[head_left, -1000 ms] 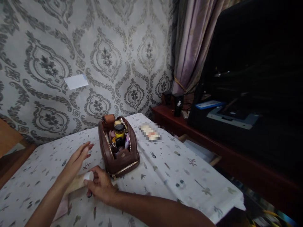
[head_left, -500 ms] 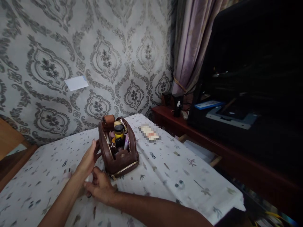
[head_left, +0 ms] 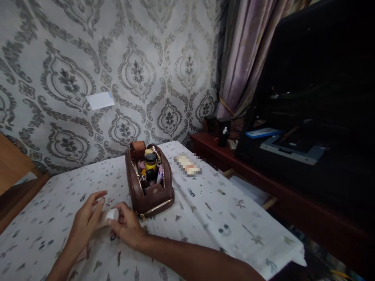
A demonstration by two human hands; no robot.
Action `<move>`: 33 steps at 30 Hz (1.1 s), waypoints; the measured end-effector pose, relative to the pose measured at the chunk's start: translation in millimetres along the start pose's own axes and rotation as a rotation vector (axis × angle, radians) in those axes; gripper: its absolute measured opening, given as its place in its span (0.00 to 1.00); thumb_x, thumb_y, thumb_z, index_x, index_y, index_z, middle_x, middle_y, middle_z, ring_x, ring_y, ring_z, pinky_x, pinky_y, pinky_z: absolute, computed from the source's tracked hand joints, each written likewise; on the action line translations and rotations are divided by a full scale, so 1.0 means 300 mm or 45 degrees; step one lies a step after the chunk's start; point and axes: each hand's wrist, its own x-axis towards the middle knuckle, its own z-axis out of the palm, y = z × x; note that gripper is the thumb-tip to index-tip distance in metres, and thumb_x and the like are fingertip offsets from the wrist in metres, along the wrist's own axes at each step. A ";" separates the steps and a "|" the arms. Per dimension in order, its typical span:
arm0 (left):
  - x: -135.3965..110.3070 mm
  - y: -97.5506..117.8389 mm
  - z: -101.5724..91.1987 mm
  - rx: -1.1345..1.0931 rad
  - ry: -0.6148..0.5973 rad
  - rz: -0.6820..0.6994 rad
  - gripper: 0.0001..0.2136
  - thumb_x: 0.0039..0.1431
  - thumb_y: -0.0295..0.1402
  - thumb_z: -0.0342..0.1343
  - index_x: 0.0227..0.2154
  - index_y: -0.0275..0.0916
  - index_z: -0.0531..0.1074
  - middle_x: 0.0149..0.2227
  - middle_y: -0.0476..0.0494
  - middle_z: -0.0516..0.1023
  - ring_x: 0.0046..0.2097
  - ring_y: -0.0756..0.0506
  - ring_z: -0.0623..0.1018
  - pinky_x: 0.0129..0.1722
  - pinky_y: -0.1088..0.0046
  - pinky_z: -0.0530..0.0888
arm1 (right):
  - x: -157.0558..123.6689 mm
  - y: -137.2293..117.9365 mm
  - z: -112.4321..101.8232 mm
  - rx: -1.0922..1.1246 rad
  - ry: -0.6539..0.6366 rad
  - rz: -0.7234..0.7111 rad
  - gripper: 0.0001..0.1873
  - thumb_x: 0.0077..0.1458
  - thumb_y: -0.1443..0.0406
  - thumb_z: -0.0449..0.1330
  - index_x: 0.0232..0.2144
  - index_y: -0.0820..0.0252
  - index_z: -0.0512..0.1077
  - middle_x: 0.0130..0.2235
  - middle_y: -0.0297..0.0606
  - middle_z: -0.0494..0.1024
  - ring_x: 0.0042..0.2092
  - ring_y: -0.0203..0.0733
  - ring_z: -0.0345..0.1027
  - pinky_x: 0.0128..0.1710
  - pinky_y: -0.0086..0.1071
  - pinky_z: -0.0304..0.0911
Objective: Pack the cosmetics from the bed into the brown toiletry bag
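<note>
A small pale bottle with a white cap [head_left: 112, 215] lies sideways between my hands, low over the table. My right hand [head_left: 127, 226] is closed on its capped end. Beside its other end is my left hand [head_left: 84, 218], fingers stretched out and apart; whether it touches the bottle I cannot tell. Just beyond my hands stands a brown toiletry bag [head_left: 137, 195], unzipped. Inside it are a yellow jar with a black lid [head_left: 150, 164], a white-and-purple tube [head_left: 159, 174] and other small items. A pinkish item [head_left: 83, 254] lies partly hidden behind my left wrist.
A patterned white cloth [head_left: 205, 234] covers the table. A blurred-out flat item [head_left: 188, 165] lies right of the bag. Farther right are an open drawer [head_left: 249, 189], a dark red stand [head_left: 209, 150] with a black bottle [head_left: 224, 137], and a large black screen [head_left: 316, 89].
My left hand has moved away from the bag's side, down and left toward the bottle. The bottle, held in my right hand, now shows more clearly. The view has shifted slightly.
</note>
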 end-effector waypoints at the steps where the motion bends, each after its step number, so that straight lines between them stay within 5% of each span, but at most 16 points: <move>1: -0.012 -0.014 -0.013 0.039 0.030 -0.019 0.25 0.56 0.57 0.48 0.44 0.42 0.73 0.47 0.40 0.80 0.47 0.36 0.79 0.46 0.63 0.74 | -0.002 -0.006 0.000 0.023 -0.002 0.034 0.20 0.53 0.52 0.64 0.43 0.54 0.65 0.31 0.28 0.71 0.20 0.29 0.63 0.17 0.22 0.56; 7: -0.064 -0.098 -0.032 0.154 0.211 -0.171 0.27 0.58 0.57 0.44 0.42 0.40 0.74 0.40 0.40 0.80 0.39 0.38 0.78 0.37 0.65 0.74 | -0.010 -0.022 0.000 0.040 0.034 0.080 0.19 0.52 0.57 0.65 0.43 0.55 0.65 0.31 0.28 0.71 0.22 0.29 0.64 0.17 0.21 0.55; 20: -0.079 -0.174 -0.015 0.014 0.231 -0.183 0.25 0.58 0.54 0.48 0.51 0.41 0.67 0.50 0.39 0.77 0.50 0.37 0.77 0.50 0.60 0.74 | 0.000 -0.014 0.004 0.137 0.079 -0.029 0.19 0.51 0.58 0.63 0.44 0.55 0.64 0.37 0.31 0.71 0.25 0.28 0.67 0.14 0.18 0.55; 33: -0.088 -0.149 -0.016 -0.270 0.298 -0.178 0.24 0.55 0.50 0.56 0.52 0.44 0.68 0.53 0.38 0.74 0.55 0.36 0.75 0.53 0.62 0.74 | -0.010 -0.062 0.010 0.208 0.056 -0.001 0.22 0.51 0.52 0.65 0.43 0.54 0.64 0.37 0.31 0.70 0.30 0.33 0.72 0.21 0.23 0.63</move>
